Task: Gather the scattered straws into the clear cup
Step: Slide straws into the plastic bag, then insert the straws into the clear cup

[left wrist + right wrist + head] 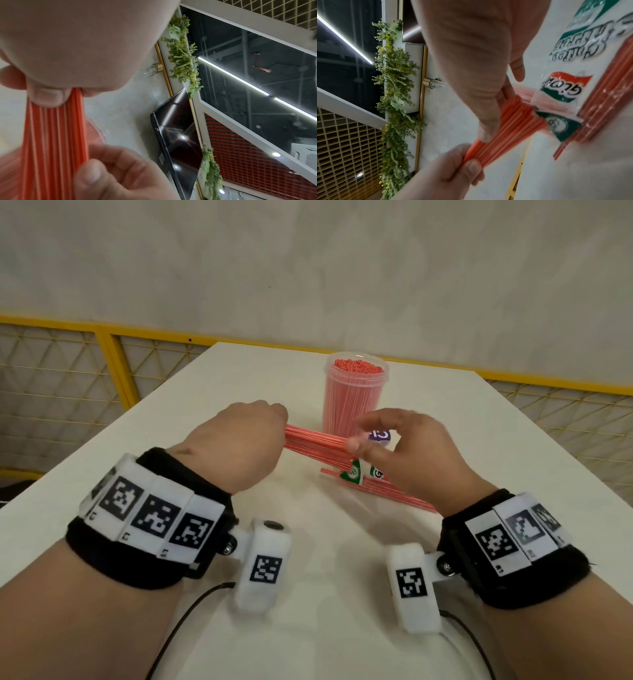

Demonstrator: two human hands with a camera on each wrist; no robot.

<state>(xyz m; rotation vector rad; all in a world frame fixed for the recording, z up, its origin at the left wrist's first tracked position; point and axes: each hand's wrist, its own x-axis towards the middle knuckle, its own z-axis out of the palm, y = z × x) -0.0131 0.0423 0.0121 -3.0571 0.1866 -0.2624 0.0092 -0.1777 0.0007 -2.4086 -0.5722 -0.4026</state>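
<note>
A clear cup (356,395) packed with upright red straws stands at the middle of the white table (205,412). In front of it, a loose bundle of red straws (315,441) hangs level above the table between both hands. My left hand (277,424) grips the bundle's left end in a fist. My right hand (359,445) pinches the right end with thumb and curled fingers. The left wrist view shows the straws (54,128) running from my left hand (56,94) down to the right hand's fingers (106,173). In the right wrist view, fingers (488,129) press on the bundle (510,119).
A clear plastic straw bag (359,474) with a green and white label lies on the table under my right hand, with more red straws (394,496) in or beside it. A yellow mesh fence (113,364) runs behind the table. Cables trail near the front edge.
</note>
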